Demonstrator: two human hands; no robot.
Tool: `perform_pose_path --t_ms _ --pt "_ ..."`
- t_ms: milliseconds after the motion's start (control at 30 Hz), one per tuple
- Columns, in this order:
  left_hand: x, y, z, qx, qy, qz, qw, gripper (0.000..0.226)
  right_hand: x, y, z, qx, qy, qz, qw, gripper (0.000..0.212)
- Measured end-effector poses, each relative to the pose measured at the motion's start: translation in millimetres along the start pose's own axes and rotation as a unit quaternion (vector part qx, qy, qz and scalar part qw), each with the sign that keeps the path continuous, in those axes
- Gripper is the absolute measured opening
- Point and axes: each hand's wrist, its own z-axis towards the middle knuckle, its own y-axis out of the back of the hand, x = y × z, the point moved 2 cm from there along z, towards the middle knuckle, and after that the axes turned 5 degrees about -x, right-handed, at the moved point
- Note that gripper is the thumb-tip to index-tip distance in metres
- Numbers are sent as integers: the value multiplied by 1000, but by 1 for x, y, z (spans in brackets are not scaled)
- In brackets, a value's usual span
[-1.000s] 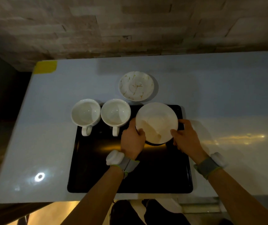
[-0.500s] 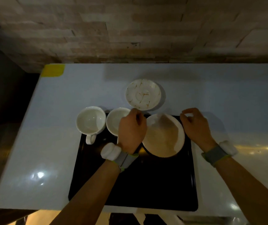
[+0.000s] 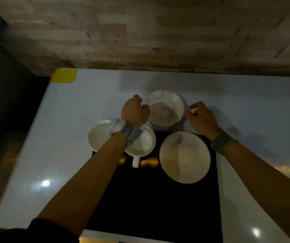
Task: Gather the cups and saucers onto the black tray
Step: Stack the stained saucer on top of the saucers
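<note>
Patterned saucer [image 3: 165, 107] between both hands, off-tray.

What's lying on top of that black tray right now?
On the black tray: a plain saucer and one cup, partly covered by the left forearm. The other cup's footing is hidden.

Cups [image 3: 104, 137] partly behind left forearm [image 3: 91, 174]

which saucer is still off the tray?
The patterned saucer, lying on the white counter beyond the black tray, between the left hand and right hand. The plain saucer already sits on the tray.
</note>
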Motion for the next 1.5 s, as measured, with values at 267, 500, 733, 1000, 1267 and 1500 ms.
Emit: perform_pose_path --t_ms 267,500,733,1000,1267,1500 --pt "12 -24 20 70 27 86 993 34 4 -26 17 49 -49 20 997 35" --pt "12 -29 23 44 45 81 995 30 6 -30 21 48 -62 34 996 21" --pt "10 -28 19 37 56 73 995 31 7 -35 14 28 -59 67 996 20" --pt "-2 -22 8 4 111 35 993 29 9 -28 6 24 -75 89 993 15" --pt "-13 -9 -18 -13 36 -50 998 26 11 -4 -23 -35 -50 145 988 16" --pt "-21 -6 -68 -9 -17 -73 997 23 -9 21 -72 -58 -53 150 985 20"
